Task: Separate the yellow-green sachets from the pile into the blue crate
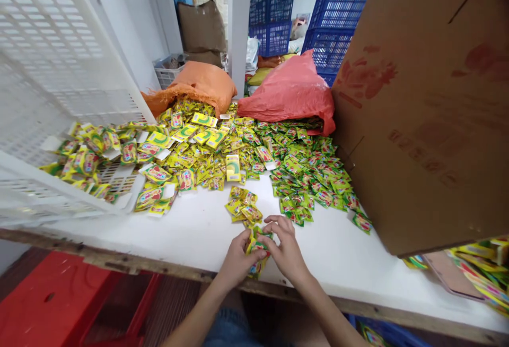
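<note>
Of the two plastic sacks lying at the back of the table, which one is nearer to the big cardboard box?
The red sack: it lies against the cardboard box, whereas the orange sack lies further left.

One head-worn camera looks forward and steeply down from close above the near edge of the white, wood-rimmed desk (191,241), facing the far wall

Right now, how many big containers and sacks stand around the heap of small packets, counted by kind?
Orange woven sack: 1
Red plastic sack: 1
Brown cardboard box: 1
White plastic crate: 1
Blue plastic crates behind, first, second: 2
Total: 6
Both hands, left hand and right hand, hold a small bundle of packets.
</note>
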A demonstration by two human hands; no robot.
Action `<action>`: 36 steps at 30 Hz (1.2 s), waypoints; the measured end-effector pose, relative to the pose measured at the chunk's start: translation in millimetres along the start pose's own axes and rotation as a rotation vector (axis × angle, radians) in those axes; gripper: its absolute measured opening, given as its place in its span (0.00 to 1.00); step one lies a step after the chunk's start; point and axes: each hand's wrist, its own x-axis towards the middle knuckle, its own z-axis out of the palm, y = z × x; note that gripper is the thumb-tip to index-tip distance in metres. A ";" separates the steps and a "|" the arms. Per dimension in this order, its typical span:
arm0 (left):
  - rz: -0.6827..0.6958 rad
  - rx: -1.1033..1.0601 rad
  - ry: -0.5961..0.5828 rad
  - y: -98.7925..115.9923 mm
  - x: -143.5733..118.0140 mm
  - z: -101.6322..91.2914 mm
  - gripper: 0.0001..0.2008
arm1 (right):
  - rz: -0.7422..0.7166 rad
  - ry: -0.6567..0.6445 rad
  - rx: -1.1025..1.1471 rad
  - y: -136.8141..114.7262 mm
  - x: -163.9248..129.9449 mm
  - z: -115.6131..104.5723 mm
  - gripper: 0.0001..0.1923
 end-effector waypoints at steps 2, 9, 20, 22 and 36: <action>-0.006 -0.046 0.030 0.4 -1.7 -1.2 0.18 | 0.005 -0.030 0.024 -2.8 -4.2 0.8 0.07; 0.004 -0.044 0.068 1.8 -4.7 -3.5 0.14 | 0.041 -0.152 0.036 -8.9 -5.7 -8.3 0.06; 0.017 -0.006 0.068 4.9 -7.6 -3.0 0.18 | -0.002 -0.241 -0.045 -22.1 -2.2 -10.9 0.10; 0.036 0.004 0.064 3.1 -7.4 -4.8 0.17 | -0.007 -0.271 -0.042 -21.5 0.2 -12.4 0.10; -0.003 0.080 0.204 10.1 -18.3 -10.8 0.30 | 0.192 0.096 0.531 6.0 -34.6 26.8 0.10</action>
